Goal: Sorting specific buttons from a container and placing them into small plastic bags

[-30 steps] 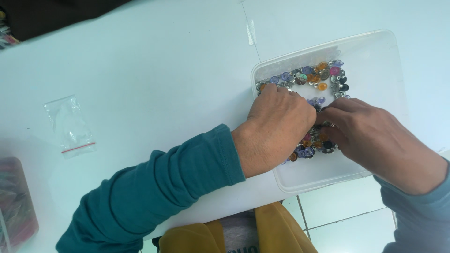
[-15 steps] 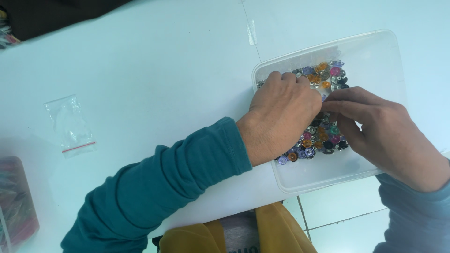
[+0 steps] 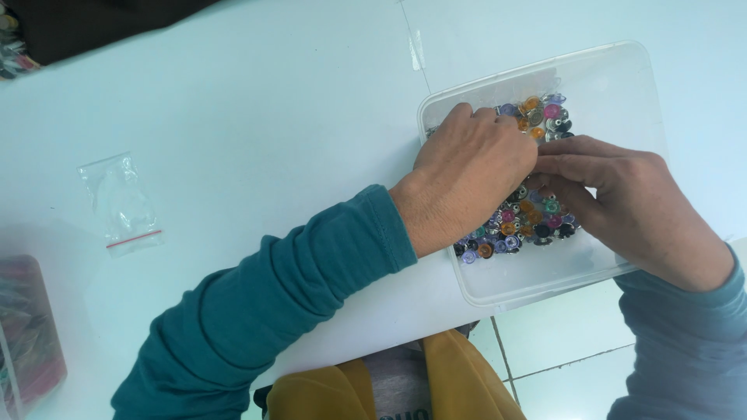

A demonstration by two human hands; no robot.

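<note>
- a broad white table top (image 3: 233, 101) fills most of the view; its near edge is overhung by the tub at the right, with pale floor tiles seen below.
- a clear rectangular plastic tub (image 3: 615, 78) sits at the right of the table, tilted a little, its far right part bare.
- inside the tub a heap of small round beads or snap buttons, orange, pink, purple, green and silver (image 3: 525, 222), is gathered along the left side; a second cluster shows at the far edge above the hands.
- the left hand (image 3: 467, 179), in a teal sleeve, is laid knuckles up over the heap with fingers curled down into it; whether anything is pinched under it cannot be told.
- the right hand (image 3: 630, 206), in a blue-grey sleeve, reaches in from the right with fingers stretched flat and close together, tips touching the left hand's fingertips; nothing can be seen held, and its grip cannot be judged.
- a small clear zip bag with a red seal line (image 3: 120, 202) lies flat at the left, well apart from the tub.
- a dark reddish container (image 3: 27, 327) is cut off by the near left edge.
- for the sorting to go well, the pieces are best spread thin rather than dug through, the tub is best steadied against sliding off the edge, and single pieces are best lifted by fingertip.
</note>
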